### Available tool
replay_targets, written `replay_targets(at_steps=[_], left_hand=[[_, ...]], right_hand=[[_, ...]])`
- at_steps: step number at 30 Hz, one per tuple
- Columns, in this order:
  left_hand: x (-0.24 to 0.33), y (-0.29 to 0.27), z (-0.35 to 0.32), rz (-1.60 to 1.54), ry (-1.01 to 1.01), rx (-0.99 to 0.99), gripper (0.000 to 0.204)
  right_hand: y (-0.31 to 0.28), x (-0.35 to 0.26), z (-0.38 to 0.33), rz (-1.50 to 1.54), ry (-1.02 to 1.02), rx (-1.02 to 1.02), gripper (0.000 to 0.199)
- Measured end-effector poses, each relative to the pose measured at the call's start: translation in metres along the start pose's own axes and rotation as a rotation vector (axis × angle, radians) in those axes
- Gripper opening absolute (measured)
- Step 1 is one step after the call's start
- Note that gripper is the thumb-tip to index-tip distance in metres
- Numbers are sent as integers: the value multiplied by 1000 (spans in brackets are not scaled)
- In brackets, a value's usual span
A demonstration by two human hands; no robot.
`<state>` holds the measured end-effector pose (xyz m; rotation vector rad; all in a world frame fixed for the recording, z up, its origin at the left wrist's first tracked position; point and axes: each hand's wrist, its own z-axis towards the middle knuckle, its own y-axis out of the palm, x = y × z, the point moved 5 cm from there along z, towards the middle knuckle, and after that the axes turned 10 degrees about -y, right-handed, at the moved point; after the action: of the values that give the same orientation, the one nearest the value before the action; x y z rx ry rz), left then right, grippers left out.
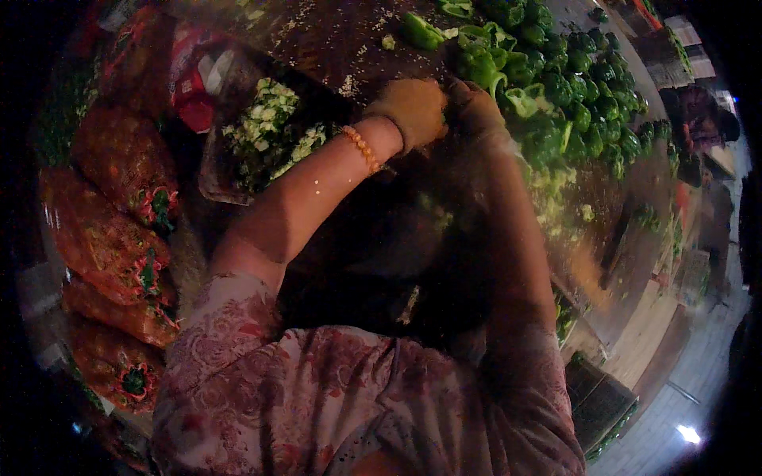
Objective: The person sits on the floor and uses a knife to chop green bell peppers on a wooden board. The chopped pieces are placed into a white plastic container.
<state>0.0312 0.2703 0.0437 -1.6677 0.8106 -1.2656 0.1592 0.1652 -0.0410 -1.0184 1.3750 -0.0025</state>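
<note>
Both my hands wear tan work gloves and meet at the near edge of a dark tabletop (317,32) strewn with pale seeds. My left hand (417,109) is curled closed, knuckles up, with an orange bead bracelet (361,149) behind the glove. Close beside it, my right hand (479,109) is also closed and slightly blurred. Whatever lies between or inside the fingers is hidden in shadow. Cut green bell peppers (476,63) lie just beyond my right hand, and one pepper piece (422,33) sits farther left.
Whole green bell peppers (587,103) are heaped at the right. A crate (218,187) holding pale pepper cores (266,115) stands left of my left forearm. Filled red mesh sacks (111,230) line the far left. Scraps (556,198) lie by my right forearm.
</note>
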Motion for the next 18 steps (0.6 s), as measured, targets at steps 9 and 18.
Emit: replay_targets(at_steps=[9, 18], left_hand=[[3, 56, -1, -630, -122, 46, 31], [42, 59, -29, -1471, -382, -205, 29]], right_hand=[[-9, -3, -47, 293, -121, -12, 45], [-38, 1, -72, 536, -90, 289, 46]])
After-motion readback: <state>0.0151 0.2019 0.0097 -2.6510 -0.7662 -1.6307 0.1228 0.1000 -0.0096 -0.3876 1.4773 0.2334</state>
